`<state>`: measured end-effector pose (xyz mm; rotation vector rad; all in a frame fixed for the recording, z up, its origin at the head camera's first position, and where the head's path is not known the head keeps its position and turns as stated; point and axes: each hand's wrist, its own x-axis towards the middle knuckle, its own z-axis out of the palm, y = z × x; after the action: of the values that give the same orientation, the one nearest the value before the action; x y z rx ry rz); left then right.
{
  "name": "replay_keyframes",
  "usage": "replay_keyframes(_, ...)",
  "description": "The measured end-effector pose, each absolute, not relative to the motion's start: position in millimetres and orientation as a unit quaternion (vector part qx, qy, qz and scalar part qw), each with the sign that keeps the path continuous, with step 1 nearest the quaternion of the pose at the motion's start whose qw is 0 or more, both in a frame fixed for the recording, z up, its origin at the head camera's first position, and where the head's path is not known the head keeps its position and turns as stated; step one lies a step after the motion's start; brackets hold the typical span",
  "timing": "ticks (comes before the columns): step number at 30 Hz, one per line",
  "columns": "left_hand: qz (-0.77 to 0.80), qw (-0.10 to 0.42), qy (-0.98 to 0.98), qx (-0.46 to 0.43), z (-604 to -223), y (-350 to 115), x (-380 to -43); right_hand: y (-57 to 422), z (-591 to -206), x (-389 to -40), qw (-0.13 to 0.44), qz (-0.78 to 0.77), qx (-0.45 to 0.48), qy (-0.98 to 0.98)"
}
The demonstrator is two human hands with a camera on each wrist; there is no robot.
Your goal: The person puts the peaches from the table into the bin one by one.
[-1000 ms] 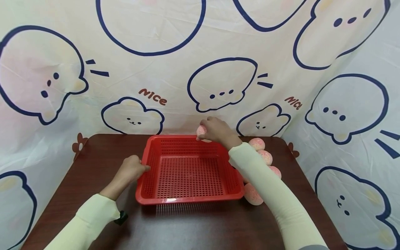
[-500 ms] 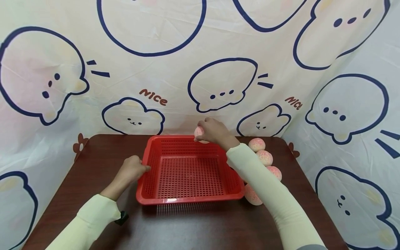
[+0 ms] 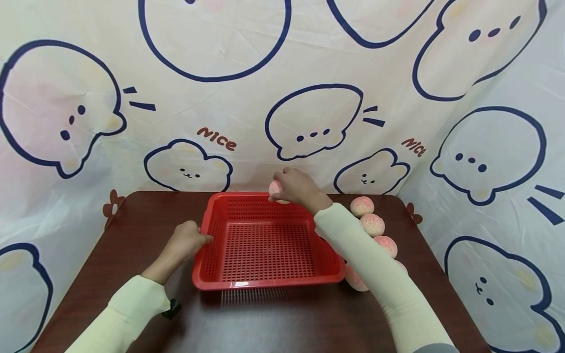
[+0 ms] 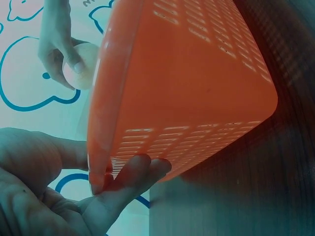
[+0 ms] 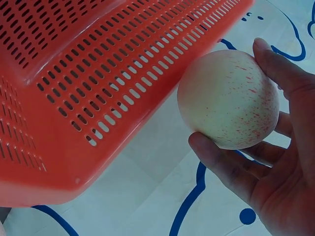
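Note:
A red plastic basket [image 3: 269,283] with slotted walls and floor stands on the table, nothing inside it. My left hand [image 3: 190,239] grips its left rim; in the left wrist view the fingers [image 4: 135,177] lie against the outer wall, thumb over the rim. Over the basket's back rim, my right hand [image 3: 297,186] holds a pink-and-cream peach [image 5: 226,98] between thumb and fingertips. Several more peaches [image 3: 372,225] sit in a group right of the basket, some partly hidden behind my right sleeve.
The dark brown wooden table [image 3: 247,328] reaches to a white cartoon-print cloth [image 3: 247,166] at the back and both sides. A small black object [image 3: 172,309] shows beneath my left wrist.
My right hand has moved a little left along the basket's back rim with the peach in it. My left hand stays on the basket's left rim.

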<state>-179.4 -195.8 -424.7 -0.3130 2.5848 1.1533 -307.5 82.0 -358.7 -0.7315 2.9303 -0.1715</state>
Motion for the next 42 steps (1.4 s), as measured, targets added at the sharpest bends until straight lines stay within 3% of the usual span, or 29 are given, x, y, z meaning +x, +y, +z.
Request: replay_keyframes(42, 0.404, 0.147, 0.896, -0.111, -422, -195, -178, 46, -360, -301, 0.047, -0.025, -0.276, 0.96)
